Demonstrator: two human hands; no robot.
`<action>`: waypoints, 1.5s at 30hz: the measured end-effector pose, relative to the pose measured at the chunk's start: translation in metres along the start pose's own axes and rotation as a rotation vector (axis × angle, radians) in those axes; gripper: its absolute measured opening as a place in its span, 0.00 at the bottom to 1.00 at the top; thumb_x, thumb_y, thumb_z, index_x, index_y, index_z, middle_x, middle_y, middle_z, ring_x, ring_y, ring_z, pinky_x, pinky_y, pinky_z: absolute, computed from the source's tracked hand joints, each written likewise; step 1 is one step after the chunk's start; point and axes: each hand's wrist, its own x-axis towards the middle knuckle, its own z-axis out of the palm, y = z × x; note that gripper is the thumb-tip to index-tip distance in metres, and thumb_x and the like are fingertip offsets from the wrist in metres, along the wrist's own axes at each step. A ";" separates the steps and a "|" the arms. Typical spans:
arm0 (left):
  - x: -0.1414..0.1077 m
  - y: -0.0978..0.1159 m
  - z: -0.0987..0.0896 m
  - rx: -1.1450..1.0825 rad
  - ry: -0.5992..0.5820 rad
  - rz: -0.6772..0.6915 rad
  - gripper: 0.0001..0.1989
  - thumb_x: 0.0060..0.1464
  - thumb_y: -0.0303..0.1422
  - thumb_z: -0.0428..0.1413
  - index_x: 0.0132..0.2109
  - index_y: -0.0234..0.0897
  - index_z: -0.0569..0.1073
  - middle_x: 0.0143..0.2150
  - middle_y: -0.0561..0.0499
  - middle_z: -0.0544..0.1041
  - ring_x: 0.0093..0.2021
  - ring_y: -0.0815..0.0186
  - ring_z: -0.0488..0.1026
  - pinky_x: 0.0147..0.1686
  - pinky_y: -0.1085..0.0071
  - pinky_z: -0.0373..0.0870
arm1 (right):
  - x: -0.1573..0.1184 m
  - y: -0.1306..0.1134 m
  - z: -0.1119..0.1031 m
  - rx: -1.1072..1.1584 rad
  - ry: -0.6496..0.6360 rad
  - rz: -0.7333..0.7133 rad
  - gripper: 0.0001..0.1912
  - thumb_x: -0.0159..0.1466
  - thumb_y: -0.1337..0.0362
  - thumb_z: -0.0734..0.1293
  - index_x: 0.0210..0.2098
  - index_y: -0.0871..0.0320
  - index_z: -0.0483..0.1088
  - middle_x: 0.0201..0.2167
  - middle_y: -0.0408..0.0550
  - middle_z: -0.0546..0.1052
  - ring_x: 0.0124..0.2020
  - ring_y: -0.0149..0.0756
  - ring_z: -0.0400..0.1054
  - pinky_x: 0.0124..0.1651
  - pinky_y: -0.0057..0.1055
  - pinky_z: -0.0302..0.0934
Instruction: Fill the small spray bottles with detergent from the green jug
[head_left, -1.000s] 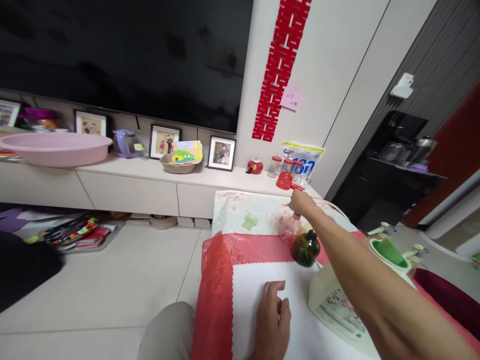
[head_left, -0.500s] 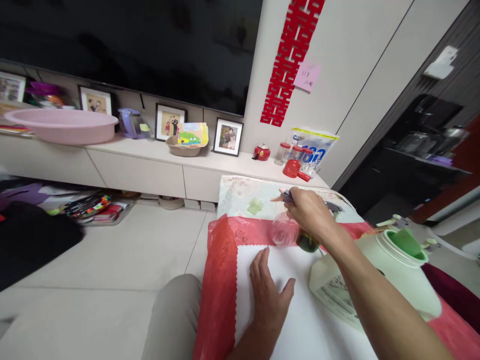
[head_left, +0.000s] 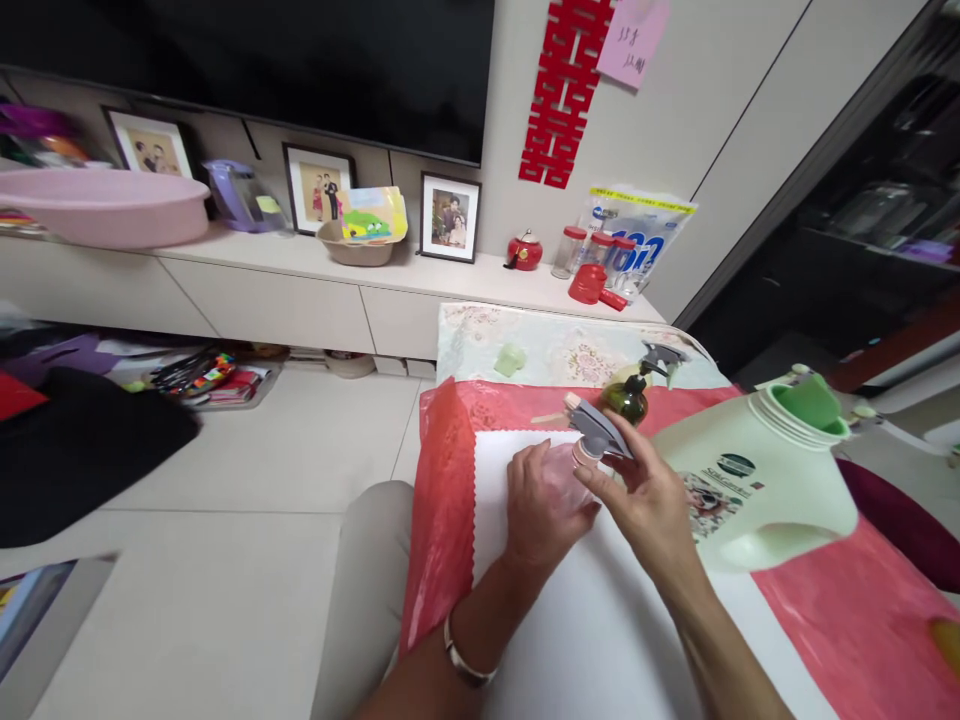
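1. Pink bottle (head_left: 557, 482), 5 o'clock from view centre: smooth, see-through, glossy.
2. Jug (head_left: 757, 500), 4 o'clock: pale plastic, smooth, soft sheen.
3. Red sheet (head_left: 435, 530), 7 o'clock: thin plastic, wrinkled, glossy.
4. Bracelet (head_left: 469, 660), 6 o'clock: shiny metal.

the left arm (head_left: 439, 665) points up to one o'clock, and the left hand (head_left: 538, 515) is curled, with its back up. the right arm (head_left: 724, 640) points to eleven o'clock. the right hand (head_left: 658, 510) is at three o'clock from the left hand, fingers bent, its thumb (head_left: 600, 487) pointing to ten o'clock.
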 end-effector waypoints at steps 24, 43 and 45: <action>0.001 0.001 -0.001 -0.013 -0.062 0.014 0.42 0.36 0.34 0.68 0.59 0.38 0.60 0.48 0.42 0.72 0.46 0.52 0.72 0.47 0.52 0.75 | -0.001 0.015 0.015 0.358 0.014 0.094 0.49 0.62 0.48 0.71 0.73 0.53 0.43 0.57 0.53 0.65 0.52 0.36 0.67 0.56 0.32 0.67; -0.001 -0.002 -0.001 -0.318 -0.134 -0.167 0.42 0.33 0.27 0.66 0.58 0.41 0.61 0.51 0.45 0.71 0.51 0.52 0.73 0.53 0.51 0.73 | 0.005 0.024 0.016 0.467 -0.083 0.049 0.25 0.61 0.55 0.74 0.53 0.60 0.72 0.49 0.54 0.72 0.51 0.40 0.69 0.56 0.33 0.68; -0.002 -0.002 -0.001 -0.318 -0.145 -0.174 0.42 0.34 0.27 0.66 0.58 0.41 0.61 0.51 0.45 0.71 0.51 0.52 0.73 0.54 0.51 0.73 | 0.006 0.024 0.017 0.484 -0.064 0.041 0.23 0.60 0.57 0.75 0.51 0.60 0.73 0.47 0.52 0.73 0.49 0.39 0.70 0.53 0.31 0.69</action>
